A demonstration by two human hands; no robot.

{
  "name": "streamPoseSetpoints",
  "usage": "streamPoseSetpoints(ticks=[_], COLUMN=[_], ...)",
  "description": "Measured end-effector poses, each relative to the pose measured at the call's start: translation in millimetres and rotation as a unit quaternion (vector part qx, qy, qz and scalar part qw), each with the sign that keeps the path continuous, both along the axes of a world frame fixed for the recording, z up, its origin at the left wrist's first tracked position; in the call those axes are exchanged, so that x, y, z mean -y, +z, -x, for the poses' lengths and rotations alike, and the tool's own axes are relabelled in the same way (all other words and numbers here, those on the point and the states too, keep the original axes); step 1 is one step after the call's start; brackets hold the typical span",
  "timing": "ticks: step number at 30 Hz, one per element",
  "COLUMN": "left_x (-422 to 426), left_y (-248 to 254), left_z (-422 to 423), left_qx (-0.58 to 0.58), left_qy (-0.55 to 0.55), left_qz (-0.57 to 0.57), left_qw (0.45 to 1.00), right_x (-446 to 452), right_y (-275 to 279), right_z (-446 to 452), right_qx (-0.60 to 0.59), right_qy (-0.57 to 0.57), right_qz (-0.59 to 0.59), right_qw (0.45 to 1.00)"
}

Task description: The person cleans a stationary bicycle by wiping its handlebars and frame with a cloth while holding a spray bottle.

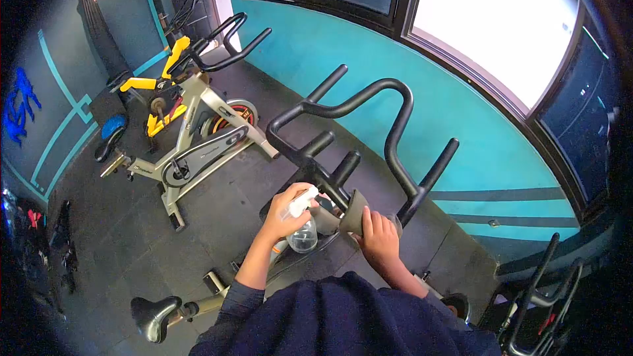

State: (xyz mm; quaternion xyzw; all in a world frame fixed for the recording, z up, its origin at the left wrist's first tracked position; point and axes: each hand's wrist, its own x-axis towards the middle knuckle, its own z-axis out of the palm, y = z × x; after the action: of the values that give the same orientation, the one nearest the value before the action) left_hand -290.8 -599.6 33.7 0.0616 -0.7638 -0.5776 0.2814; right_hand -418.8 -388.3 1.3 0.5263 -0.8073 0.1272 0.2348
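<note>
My left hand [279,219] is wrapped round a clear spray bottle [304,238] with a white spray head, held low over the near end of a black exercise bike handlebar [403,102]. Close by on the right, my right hand [380,242] grips a grey-green cloth [354,216], its fingers lying over the folded fabric. The cloth is beside the handlebar stem; whether it touches the stem I cannot tell. Part of the bike's frame is hidden under my hands and the bottle.
A second bike [204,151] with a silver frame stands to the left, with a yellow bike [175,59] behind it. The near bike's black saddle [155,316] is at lower left. More handlebars [547,300] show at lower right. A teal wall [501,151] with windows runs behind.
</note>
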Motion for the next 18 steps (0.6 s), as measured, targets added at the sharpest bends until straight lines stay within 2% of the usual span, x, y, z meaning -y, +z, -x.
streamPoseSetpoints(ticks=[3,5,6,8,9,11,12,13,15,16,17,18], left_x=[2,3,2,2,2,3,4,5,3,2,2,2], left_y=[0,1,2,3,2,-1,-2,-2,-1,1,2,1], left_z=[2,2,2,2,2,5,5,5,3,3,2,2], left_qx=[0.009,0.011,0.013,0.015,0.007,0.0,-0.007,-0.014,-0.011,-0.01,-0.009,-0.012], left_qy=[-0.002,-0.005,-0.005,-0.007,-0.011,-0.019,-0.025,-0.03,-0.025,-0.018,-0.011,-0.01], left_qz=[0.007,0.008,0.007,0.006,-0.007,-0.018,-0.018,-0.018,-0.008,-0.009,-0.009,-0.007], left_qw=[1.0,1.0,1.0,1.0,1.0,1.0,1.0,0.999,1.0,1.0,1.0,1.0], right_x=[13,33,42,57,61,69,70,69,68,65,63,61], right_y=[4,21,32,53,44,16,21,25,33,37,43,51], right_z=[-3,-2,2,11,23,53,55,55,53,48,40,31], right_qx=[0.013,0.184,0.184,0.331,0.332,0.546,0.679,0.679,0.78,0.746,0.745,0.599], right_qy=[-0.028,-0.071,-0.07,-0.076,-0.077,0.072,0.163,0.161,0.141,0.134,0.136,0.038], right_qz=[-0.018,-0.079,-0.078,-0.166,-0.166,-0.083,-0.02,-0.019,-0.01,-0.007,-0.007,-0.088], right_qw=[0.999,0.977,0.977,0.926,0.925,0.831,0.716,0.716,0.61,0.652,0.653,0.795])
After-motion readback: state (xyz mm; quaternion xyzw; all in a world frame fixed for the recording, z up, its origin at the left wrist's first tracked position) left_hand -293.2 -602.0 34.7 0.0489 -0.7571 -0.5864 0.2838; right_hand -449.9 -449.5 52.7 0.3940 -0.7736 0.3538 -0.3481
